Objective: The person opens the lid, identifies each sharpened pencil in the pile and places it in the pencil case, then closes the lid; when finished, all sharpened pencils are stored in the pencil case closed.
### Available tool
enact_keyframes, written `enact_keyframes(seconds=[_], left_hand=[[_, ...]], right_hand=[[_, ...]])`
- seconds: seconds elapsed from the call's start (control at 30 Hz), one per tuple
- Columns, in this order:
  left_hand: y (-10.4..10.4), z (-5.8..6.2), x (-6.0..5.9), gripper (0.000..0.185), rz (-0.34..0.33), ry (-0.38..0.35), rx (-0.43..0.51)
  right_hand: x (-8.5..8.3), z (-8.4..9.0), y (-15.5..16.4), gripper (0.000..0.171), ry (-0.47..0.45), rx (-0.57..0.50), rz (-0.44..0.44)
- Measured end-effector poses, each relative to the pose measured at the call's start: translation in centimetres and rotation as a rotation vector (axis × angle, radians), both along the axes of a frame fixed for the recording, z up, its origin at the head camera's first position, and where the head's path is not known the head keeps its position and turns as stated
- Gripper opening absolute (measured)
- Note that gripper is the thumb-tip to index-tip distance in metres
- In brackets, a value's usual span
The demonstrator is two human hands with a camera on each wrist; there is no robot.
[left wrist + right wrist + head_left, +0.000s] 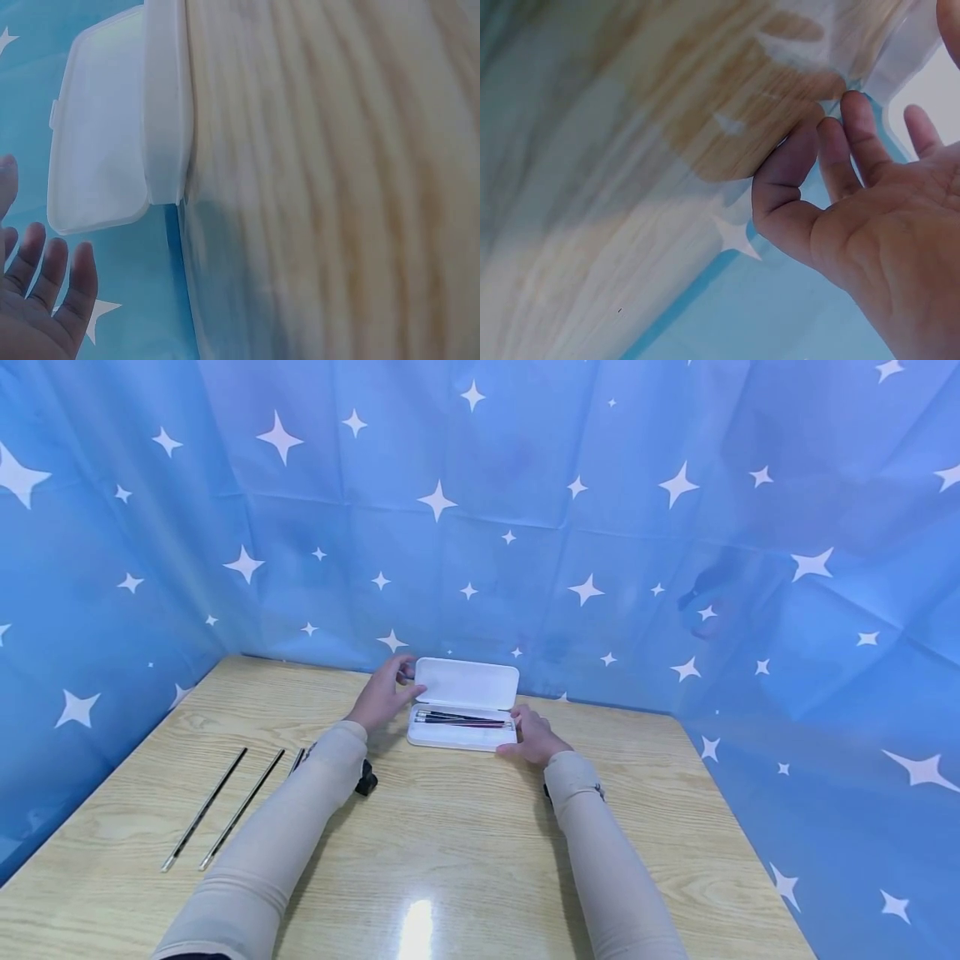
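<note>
A white pencil case (pixel 453 740) lies at the back of the table with its lid (pixel 467 683) raised toward the curtain. Inside it are several dark pencils (pixel 461 720), lying lengthwise. Beside the lid's left edge is my left hand (pixel 384 693), its fingers spread and loosely bent; in the left wrist view a gap shows between fingers (pixel 79 281) and lid (pixel 97 135). My right hand (pixel 536 739) holds the case's right end, thumb at the front corner and fingers toward the hinge. In the right wrist view its outer fingers (pixel 791 165) curl down against the tabletop.
Two dark pencils with pale ends, a left one (pixel 202 810) and a right one (pixel 242 810), lie on the wooden table (pixel 465 827) at left. A third pencil (pixel 297 761) is partly hidden by my left sleeve. A blue star-patterned curtain (pixel 525 560) hangs behind the table.
</note>
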State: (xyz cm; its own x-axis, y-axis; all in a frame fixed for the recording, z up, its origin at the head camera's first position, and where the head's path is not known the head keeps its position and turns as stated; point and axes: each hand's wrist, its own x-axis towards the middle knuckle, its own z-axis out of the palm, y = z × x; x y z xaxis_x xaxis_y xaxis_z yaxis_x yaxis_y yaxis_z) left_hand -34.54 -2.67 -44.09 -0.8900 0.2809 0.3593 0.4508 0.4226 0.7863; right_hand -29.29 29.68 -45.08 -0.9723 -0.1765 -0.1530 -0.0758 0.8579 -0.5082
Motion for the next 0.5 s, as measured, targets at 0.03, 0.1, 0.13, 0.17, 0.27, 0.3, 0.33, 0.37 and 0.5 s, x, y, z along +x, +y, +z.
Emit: enact_keyframes(seconds=[0.03,0.1,0.13,0.17,0.27,0.3,0.33,0.37,0.5], left_hand=[[0.01,0.01,-0.02,0.061,0.006,-0.008,-0.012],[0.1,0.09,-0.09,0.063,0.017,-0.03,-0.041],[0.14,0.09,-0.15,0.065,0.022,-0.049,-0.059],[0.2,0.11,-0.19,0.067,0.024,-0.072,-0.071],[0.41,0.12,-0.32,0.072,0.003,-0.148,-0.104],[0.49,0.13,-0.32,0.073,-0.015,-0.17,-0.108],[0.59,0.07,-0.38,0.074,-0.033,-0.185,-0.114],[0.67,0.07,-0.38,0.074,-0.047,-0.195,-0.115],[0.85,-0.02,-0.46,0.072,-0.066,-0.179,-0.118]], right_hand=[[-0.04,0.02,0.02,0.081,0.003,-0.006,-0.005],[-0.11,-0.01,0.03,0.088,0.001,-0.013,-0.021],[-0.17,-0.06,0.06,0.092,0.002,-0.02,-0.024],[-0.22,-0.09,0.1,0.095,0.002,-0.021,-0.026],[-0.24,-0.16,0.1,0.105,-0.005,-0.026,-0.036],[-0.23,-0.15,0.1,0.107,-0.007,-0.025,-0.037],[-0.2,-0.12,0.11,0.109,-0.007,-0.027,-0.032],[-0.14,-0.08,0.1,0.11,-0.009,-0.03,-0.032],[-0.01,0.07,0.08,0.117,-0.019,-0.038,-0.032]])
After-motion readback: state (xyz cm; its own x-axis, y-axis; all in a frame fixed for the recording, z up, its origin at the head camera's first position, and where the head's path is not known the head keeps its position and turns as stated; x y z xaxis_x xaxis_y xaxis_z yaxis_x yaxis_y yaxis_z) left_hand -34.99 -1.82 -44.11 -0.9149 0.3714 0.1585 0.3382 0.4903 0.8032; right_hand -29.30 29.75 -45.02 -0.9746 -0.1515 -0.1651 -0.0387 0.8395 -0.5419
